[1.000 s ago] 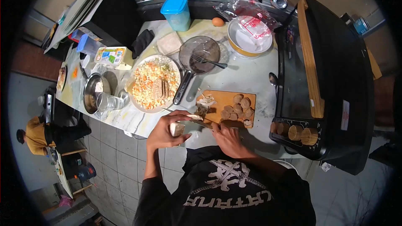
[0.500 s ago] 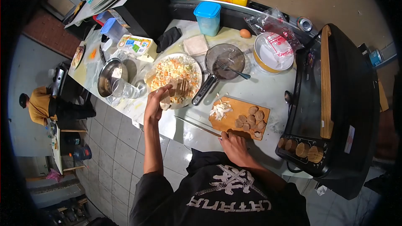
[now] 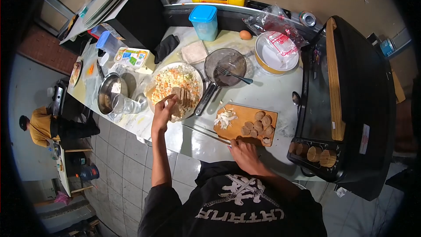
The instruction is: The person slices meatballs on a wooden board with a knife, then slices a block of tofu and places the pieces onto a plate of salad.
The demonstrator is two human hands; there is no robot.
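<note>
My left hand (image 3: 163, 115) is closed around a brown piece with dark slits (image 3: 183, 98), held over a plate (image 3: 171, 65) of chopped white and orange food (image 3: 175, 78). Whether that piece is a slotted tool or sliced food, I cannot tell. In my right hand (image 3: 244, 152) is a long knife (image 3: 205, 134), its thin blade pointing left along the front of the counter. Just beyond that hand lies a wooden cutting board (image 3: 239, 129), bearing round brown slices (image 3: 258, 125) on the right and pale shredded strips (image 3: 226, 117) on the left.
A frying pan (image 3: 219, 57) with a fork (image 3: 234, 75) sits behind the board. Beside it stands a white bowl (image 3: 268, 61) under a plastic bag (image 3: 283, 44); a black grill oven (image 3: 359, 105) fills the right. Leftward are a metal bowl (image 3: 105, 96) and clear cup (image 3: 124, 104). Another person (image 3: 41, 125) stands far left.
The view has shifted a little, so the counter's things sit slightly further left. My left hand keeps the brown piece over the plate, and my right hand keeps the knife.
</note>
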